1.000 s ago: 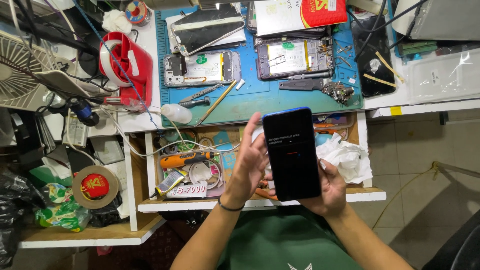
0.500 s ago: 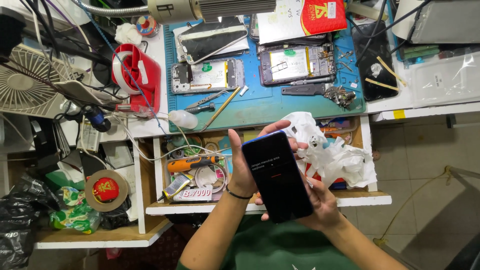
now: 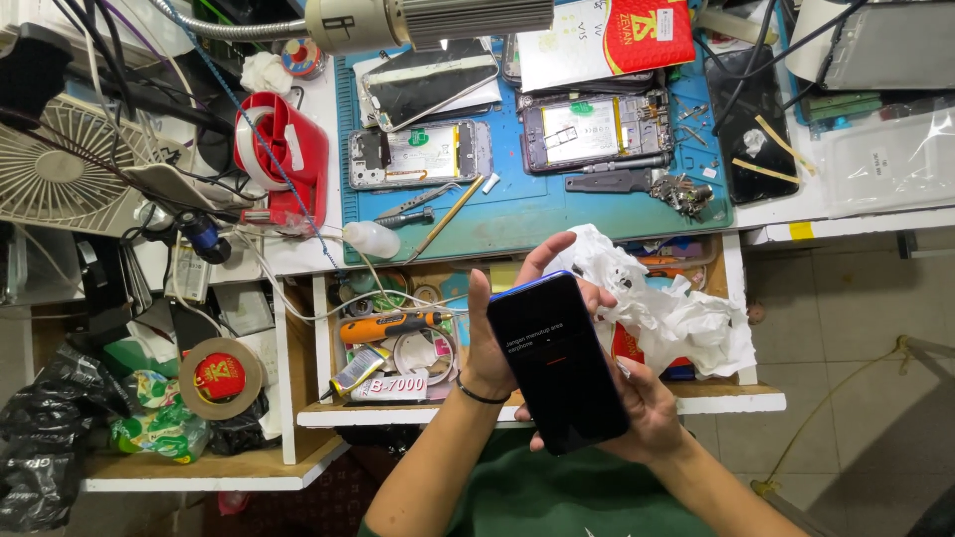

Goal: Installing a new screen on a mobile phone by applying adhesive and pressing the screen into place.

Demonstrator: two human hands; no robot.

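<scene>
Head view: a dark phone (image 3: 559, 360) is held tilted above an open drawer (image 3: 517, 408), the left hand (image 3: 497, 333) gripping its left edge with fingers curled behind its top, the right hand (image 3: 652, 413) cupped under its lower end. Crumpled white tissue (image 3: 667, 308) lies just beside the phone; a blue mat (image 3: 527, 204) beyond carries two opened phones (image 3: 507, 144).

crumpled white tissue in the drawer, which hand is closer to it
Right. The right hand under the black phone touches the crumpled white tissue; the left hand is across the phone.
</scene>
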